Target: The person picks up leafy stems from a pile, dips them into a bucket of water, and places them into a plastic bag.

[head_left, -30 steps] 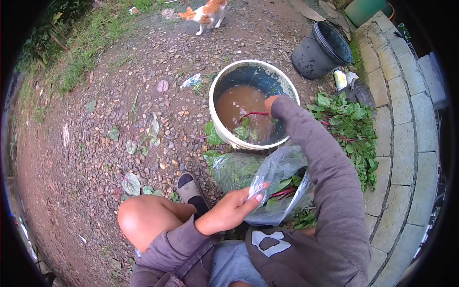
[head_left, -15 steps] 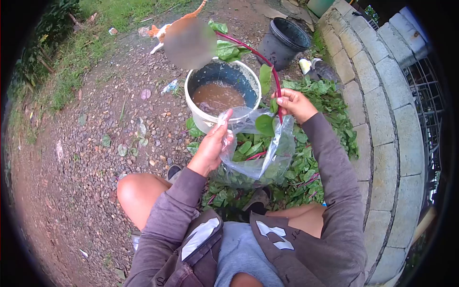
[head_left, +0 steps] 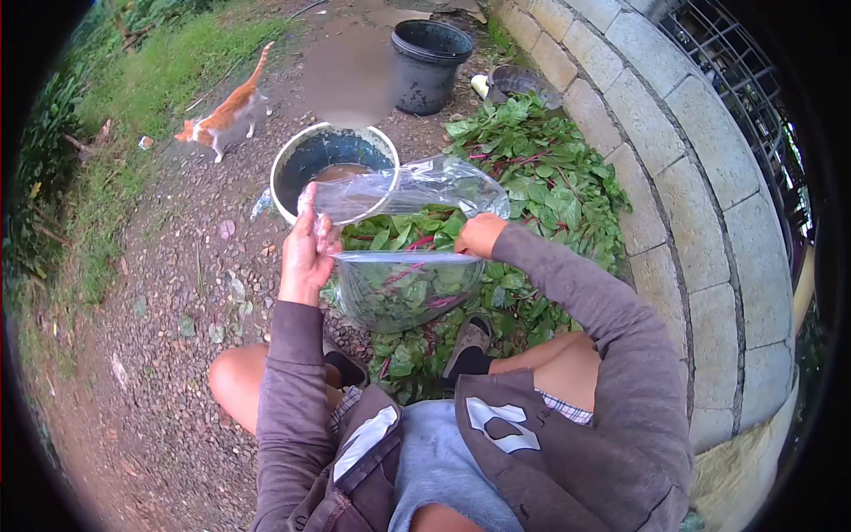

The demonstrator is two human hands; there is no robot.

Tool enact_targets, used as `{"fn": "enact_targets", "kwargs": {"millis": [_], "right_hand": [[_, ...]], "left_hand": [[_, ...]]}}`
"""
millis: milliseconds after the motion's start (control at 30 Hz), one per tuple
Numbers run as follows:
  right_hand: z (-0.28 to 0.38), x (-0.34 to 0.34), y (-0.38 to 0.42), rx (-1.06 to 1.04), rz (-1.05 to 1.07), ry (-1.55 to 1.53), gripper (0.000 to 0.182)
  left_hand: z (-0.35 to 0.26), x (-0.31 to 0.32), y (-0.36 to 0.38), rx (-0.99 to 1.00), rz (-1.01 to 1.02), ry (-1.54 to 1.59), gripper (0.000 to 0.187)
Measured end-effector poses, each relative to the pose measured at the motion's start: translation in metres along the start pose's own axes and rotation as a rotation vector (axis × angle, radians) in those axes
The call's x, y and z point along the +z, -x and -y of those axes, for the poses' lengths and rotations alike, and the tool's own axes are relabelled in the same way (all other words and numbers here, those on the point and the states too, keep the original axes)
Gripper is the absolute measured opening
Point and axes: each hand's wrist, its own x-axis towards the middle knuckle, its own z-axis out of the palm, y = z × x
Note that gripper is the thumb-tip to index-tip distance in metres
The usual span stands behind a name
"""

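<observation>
A clear plastic bag hangs between my hands, its mouth stretched wide and its near rim pulled taut. Leafy greens with red stems show inside it. My left hand is closed on the left side of the bag's rim, thumb upward. At the right side of the mouth, my right hand is closed on the bag; its fingertips are hidden. The far side of the plastic stands up and covers part of a white bucket holding brown water.
A large heap of loose leafy stems lies to the right, along a concrete block wall. Beyond are a black bucket and a dark basin. An orange and white cat stands on the gravel at far left.
The long red-stemmed piece my right hand held up is no longer raised. My right hand has moved down and left to the bag's mouth. The cat has moved left; the view has shifted.
</observation>
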Motion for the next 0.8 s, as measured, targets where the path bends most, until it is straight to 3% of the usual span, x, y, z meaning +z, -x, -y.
{"fn": "enact_targets", "kwargs": {"millis": [67,100,167,200,233,300,367,400,433,467,567,667,700,767,800], "right_hand": [[0.024,-0.007,0.006,-0.013,0.077,0.132,0.019],[0.032,-0.028,0.018,-0.04,0.054,0.032,0.022],[0.008,-0.046,0.036,-0.129,-0.227,-0.282,0.033],[-0.005,-0.067,0.056,-0.15,-0.408,-0.353,0.029],[-0.014,-0.091,0.087,-0.042,-0.554,-0.437,0.029],[-0.054,-0.098,0.145,0.168,-0.883,-0.48,0.023],[-0.097,-0.058,0.203,0.601,-1.007,-0.484,0.021],[-0.12,-0.02,0.229,0.813,-1.042,-0.518,0.02],[-0.138,0.022,0.254,1.076,-0.913,-0.567,0.018],[-0.155,0.081,0.276,1.2,-0.881,-0.524,0.016],[-0.146,0.228,0.302,1.341,-0.935,-1.116,0.016],[-0.116,0.305,0.275,1.334,-1.113,-1.385,0.011],[-0.118,0.336,0.263,1.349,-1.106,-1.289,0.02],[-0.115,0.335,0.245,1.644,-0.869,-0.943,0.032],[-0.118,0.341,0.24,1.81,-0.903,-0.697,0.036]], "left_hand": [[-0.005,0.003,-0.003,0.024,-0.015,-0.158,0.042],[-0.009,0.003,-0.004,0.048,-0.04,-0.288,0.042],[-0.019,0.011,0.004,0.09,-0.088,-0.614,0.04],[-0.021,0.009,0.008,0.056,-0.192,-0.736,0.04],[-0.025,0.006,0.013,0.03,-0.297,-0.859,0.04],[-0.042,0.009,0.025,-0.096,-0.372,-1.592,0.041],[-0.024,0.031,0.042,0.459,-0.461,-2.037,0.04],[-0.01,0.059,0.041,0.611,-0.377,-2.054,0.041],[0.01,0.095,0.042,0.763,-0.29,-2.058,0.041],[0.036,0.126,0.042,0.916,-0.2,-2.049,0.041],[0.135,0.177,0.027,0.677,0.341,-1.726,0.036],[0.244,0.186,-0.004,0.154,0.575,-1.331,0.03],[0.284,0.177,-0.018,-0.012,0.601,-1.186,0.029],[0.357,0.152,-0.051,-0.378,0.534,-0.977,0.029],[0.393,0.13,-0.065,-0.383,0.535,-1.027,0.029]]}}
